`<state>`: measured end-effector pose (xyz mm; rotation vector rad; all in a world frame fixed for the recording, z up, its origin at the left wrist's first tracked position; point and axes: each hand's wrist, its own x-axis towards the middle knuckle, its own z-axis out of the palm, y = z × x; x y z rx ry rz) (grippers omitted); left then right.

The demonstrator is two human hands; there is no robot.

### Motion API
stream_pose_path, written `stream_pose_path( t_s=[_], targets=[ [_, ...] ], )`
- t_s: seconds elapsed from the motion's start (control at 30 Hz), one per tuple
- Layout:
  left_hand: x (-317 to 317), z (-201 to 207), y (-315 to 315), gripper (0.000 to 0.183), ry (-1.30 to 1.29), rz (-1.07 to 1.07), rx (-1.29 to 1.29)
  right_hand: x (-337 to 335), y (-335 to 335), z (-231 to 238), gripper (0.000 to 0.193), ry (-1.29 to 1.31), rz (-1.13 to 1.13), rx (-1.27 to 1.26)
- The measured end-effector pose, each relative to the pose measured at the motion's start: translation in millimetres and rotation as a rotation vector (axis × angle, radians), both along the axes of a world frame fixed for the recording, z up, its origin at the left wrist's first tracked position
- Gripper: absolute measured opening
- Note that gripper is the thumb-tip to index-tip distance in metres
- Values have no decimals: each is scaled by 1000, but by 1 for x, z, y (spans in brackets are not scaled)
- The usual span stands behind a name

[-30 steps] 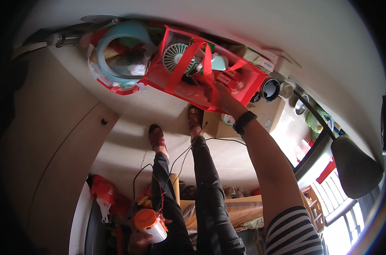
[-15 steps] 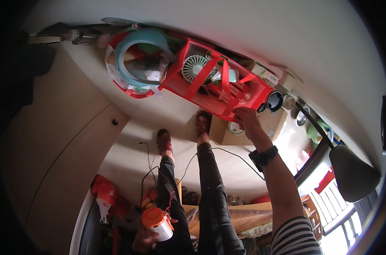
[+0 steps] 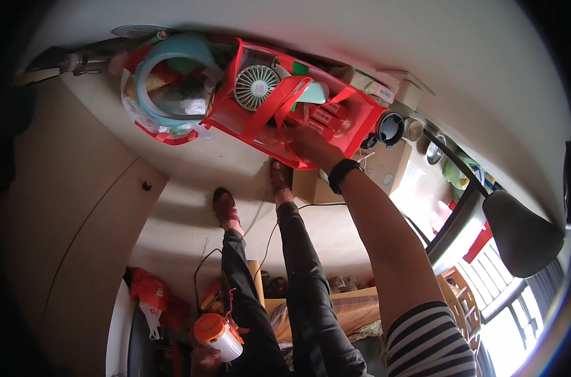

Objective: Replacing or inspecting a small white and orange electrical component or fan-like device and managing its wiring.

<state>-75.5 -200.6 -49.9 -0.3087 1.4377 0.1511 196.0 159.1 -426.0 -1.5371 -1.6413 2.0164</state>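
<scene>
A large red bag (image 3: 291,160) with a clear side and red straps stands against the wall. My right hand (image 3: 313,147) reaches over its near side, fingers closed at the lower end of a red bag handle (image 3: 290,94); the fingertips are partly hidden. In the bag lie a white handheld fan (image 3: 258,87), a pale green and white item (image 3: 313,93) and several red boxes (image 3: 323,116). Low in view, my left hand (image 3: 207,359) holds a white ribbed jar with an orange lid (image 3: 225,345), upright and slightly tilted.
Left of the bag stands another bag holding a light blue ring-shaped item (image 3: 148,103) and plastic wrappings. A cardboard box (image 3: 383,169), a black cup (image 3: 390,127) and a grey lamp (image 3: 521,232) are on the right. A dark cable (image 3: 269,245) crosses the floor by my feet.
My right hand has moved left from the bag's near rim to over its inside, and the handle has shifted left. The view has turned slightly. My left hand still holds the jar.
</scene>
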Motion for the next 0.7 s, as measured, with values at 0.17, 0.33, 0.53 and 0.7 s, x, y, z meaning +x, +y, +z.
stream_pose_path(
  t_s=[0.17, 0.33, 0.53, 0.7],
  targets=[
    [-2, 5, -1, 27, 7, -24, -43, -13, 7, 24, 18, -97, 316, -13],
    [1, 7, 1, 29, -40, -57, -62, 6, 35, 95, 16, -270, 519, 132],
    [-3, 16, -17, 48, -42, -261, 50, 21, 37, 135, 18, -127, 299, 107],
    [6, 9, 8, 60, -11, -266, 343, 36, 35, 145, 18, -395, 422, 124]
  ],
)
